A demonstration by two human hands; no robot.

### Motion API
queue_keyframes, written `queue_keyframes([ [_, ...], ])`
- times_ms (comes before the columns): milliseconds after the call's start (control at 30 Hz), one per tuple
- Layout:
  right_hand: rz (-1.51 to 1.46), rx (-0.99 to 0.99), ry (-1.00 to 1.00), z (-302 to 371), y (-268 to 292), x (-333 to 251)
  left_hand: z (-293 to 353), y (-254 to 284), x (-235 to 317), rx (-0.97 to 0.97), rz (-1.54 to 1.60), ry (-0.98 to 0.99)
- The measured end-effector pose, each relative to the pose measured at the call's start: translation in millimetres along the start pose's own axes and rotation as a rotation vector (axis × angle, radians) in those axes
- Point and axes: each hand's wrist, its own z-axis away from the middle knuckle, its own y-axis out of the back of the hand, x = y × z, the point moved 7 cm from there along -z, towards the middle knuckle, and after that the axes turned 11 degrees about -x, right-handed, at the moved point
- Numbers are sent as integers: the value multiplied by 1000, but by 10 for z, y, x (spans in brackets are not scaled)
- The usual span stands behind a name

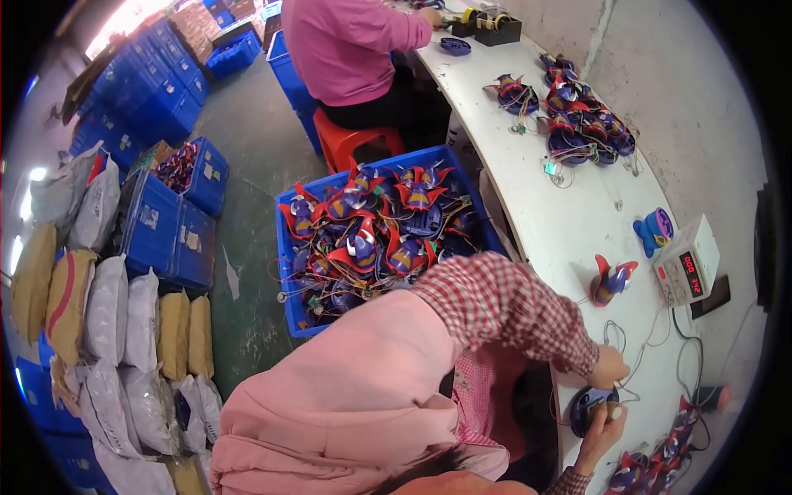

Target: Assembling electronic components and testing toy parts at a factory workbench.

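On the white bench, a round dark-blue toy base (581, 406) lies under my right hand (602, 431), whose thumb and fingers grip its edge. Just beyond it my left hand (610, 367) is closed, its fingertips pinched on a thin wire (631, 378); the wire's end is too small to make out. Thin leads run from there toward a white power supply (683, 268) with a lit red display. A single purple toy figure with red wings (611, 281) stands between my left hand and the power supply.
Assembled winged toys (582, 120) with wires lie farther along the bench; more (660, 458) lie close by. A blue crate (289, 305) full of toys stands beside me. Another person (355, 49) in pink sits on a red stool (338, 144). Sacks (107, 313) are stacked at left.
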Motion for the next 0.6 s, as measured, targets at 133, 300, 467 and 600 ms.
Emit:
queue_keyframes([
  [133, -33, 102, -30, 107, 19, 78, 864, 374, 302, 308, 215, -265],
  [300, -73, 195, -125, 271, 53, -120, 1931, 134, 282, 421, 441, -280],
  [467, 22, 337, -77, 604, 135, -520, 2733, 79, -341, 629, 606, 297],
  [600, -239, -64, -41, 497, -450, -1099, 2955, 34, -747, 608, 644, 448],
])
